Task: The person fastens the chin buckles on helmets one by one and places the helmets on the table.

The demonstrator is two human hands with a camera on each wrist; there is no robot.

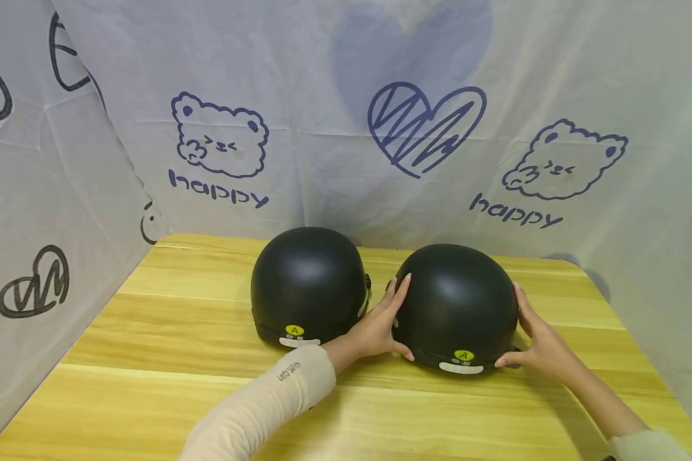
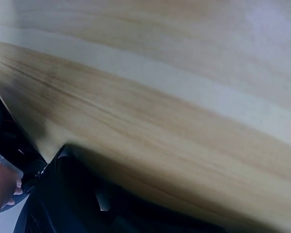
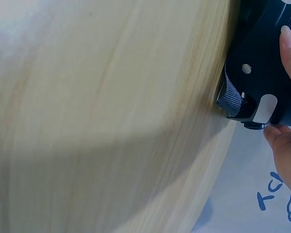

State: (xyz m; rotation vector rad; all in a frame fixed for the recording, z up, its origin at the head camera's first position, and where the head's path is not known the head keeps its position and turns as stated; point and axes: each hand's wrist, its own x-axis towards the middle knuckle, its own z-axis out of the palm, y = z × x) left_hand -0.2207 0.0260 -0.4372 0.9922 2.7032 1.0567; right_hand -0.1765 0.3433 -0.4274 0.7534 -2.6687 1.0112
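Observation:
Two black helmets with yellow "A" stickers and pale strips low on their near sides stand side by side in the head view. My left hand [image 1: 380,328] holds the left side of the right-hand helmet [image 1: 455,301], thumb low near its rim and fingers up the shell. On its other side my right hand [image 1: 543,349] grips the same helmet, with a dark strap or buckle by the thumb. Behind my left forearm stands the left-hand helmet [image 1: 308,282], apart from the fingers. In the right wrist view, a grey webbing strap [image 3: 230,99] shows at the helmet's edge.
The helmets stand toward the back of a yellow wood-grain table [image 1: 150,390]. A white cloth [image 1: 317,134] with blue bear, heart and "happy" drawings hangs behind it, and more cloth hangs at the left and right.

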